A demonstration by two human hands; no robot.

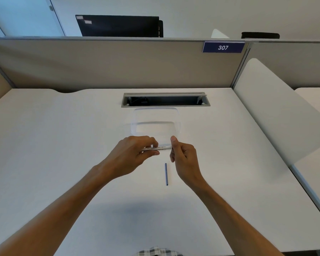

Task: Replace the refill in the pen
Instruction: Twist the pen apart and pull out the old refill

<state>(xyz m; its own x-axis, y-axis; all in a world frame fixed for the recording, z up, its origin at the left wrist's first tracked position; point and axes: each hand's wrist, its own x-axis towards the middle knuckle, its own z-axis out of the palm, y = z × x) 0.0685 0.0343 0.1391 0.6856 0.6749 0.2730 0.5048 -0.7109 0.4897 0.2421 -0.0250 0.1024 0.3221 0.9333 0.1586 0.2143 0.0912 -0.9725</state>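
Both hands share the white pen (156,148), held level above the counter (63,135): the left hand (131,154) has its grip closed round the barrel, and the right hand (183,156) pinches the pen's right end between thumb and fingertips. A thin blue refill (166,174) lies loose on the counter just below the hands, touching neither. Behind them sits a clear plastic container (155,122). Judging by the pose, the pen is being opened or closed at its end — whether a refill is inside cannot be told. Next comes a steady twist or pull along the barrel's line, with the left grip holding firm.
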